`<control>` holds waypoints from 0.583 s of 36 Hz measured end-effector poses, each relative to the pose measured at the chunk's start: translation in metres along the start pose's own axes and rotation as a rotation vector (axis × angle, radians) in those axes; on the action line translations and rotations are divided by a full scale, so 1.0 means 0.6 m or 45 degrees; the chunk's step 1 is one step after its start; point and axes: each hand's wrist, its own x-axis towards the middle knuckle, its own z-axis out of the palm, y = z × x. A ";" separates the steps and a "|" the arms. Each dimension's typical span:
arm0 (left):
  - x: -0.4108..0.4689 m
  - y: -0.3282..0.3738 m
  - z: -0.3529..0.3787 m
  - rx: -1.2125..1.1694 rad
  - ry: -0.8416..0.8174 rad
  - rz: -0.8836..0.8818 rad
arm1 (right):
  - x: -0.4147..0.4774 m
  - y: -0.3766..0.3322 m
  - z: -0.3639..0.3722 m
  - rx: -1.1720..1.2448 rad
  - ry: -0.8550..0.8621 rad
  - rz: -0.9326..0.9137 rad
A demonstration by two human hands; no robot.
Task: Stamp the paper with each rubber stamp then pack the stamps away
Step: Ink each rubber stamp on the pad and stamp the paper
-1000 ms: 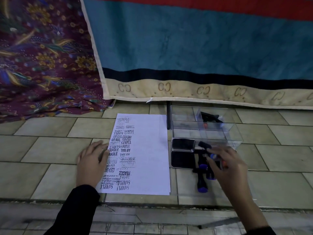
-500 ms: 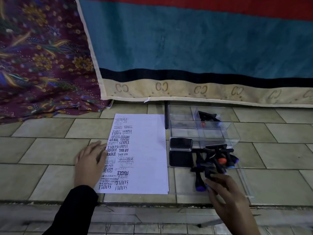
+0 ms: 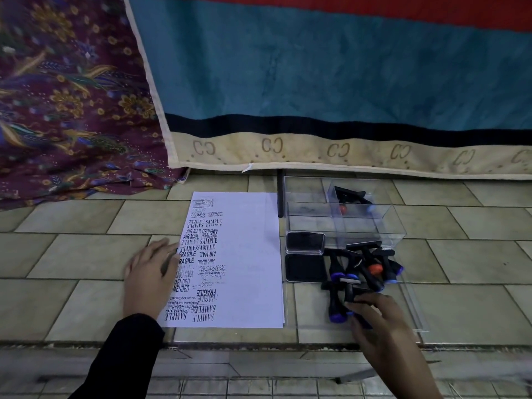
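Head view, with the stamping apparently nearing its end. I am seeing the paper [image 3: 250, 254] lying on the tiled surface [image 3: 72, 254]. Its left column is carrying many dark impressions (SAMPLE, AIR MAIL, FRAGILE, AMENDED and others), while its right half is showing bare. The left hand [image 3: 149, 279] is lying flat on the paper's left edge, fingers straight, pinning the sheet. Just right of the paper, the ink pad [image 3: 305, 267] is sitting open. Right of the pad, the loose stamps [image 3: 371, 263] are lying heaped on a flat clear lid [image 3: 414, 312]. The right hand [image 3: 380, 321] is reaching into the near side of this heap with fingers bent. Its fingertips are touching the nearest stamp [image 3: 349, 293], though I cannot tell whether they are pinching it. At the far right, the clear box [image 3: 311, 223] is standing open and holding the packed stamps [image 3: 349, 195], only a couple as far as I can make out. I am judging the stamping as largely done, since several different wordings are showing, but I cannot confirm that every stamp has printed. The packing is barely beginning: most stamps are lying outside the box, and the pad is waiting to be closed.
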 end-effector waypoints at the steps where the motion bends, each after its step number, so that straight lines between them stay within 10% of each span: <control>1: 0.000 0.001 -0.001 -0.001 0.000 0.003 | 0.001 -0.002 -0.002 0.002 -0.012 -0.001; 21: -0.002 0.009 -0.005 -0.002 0.012 -0.006 | 0.315 0.049 -0.022 0.050 0.047 0.266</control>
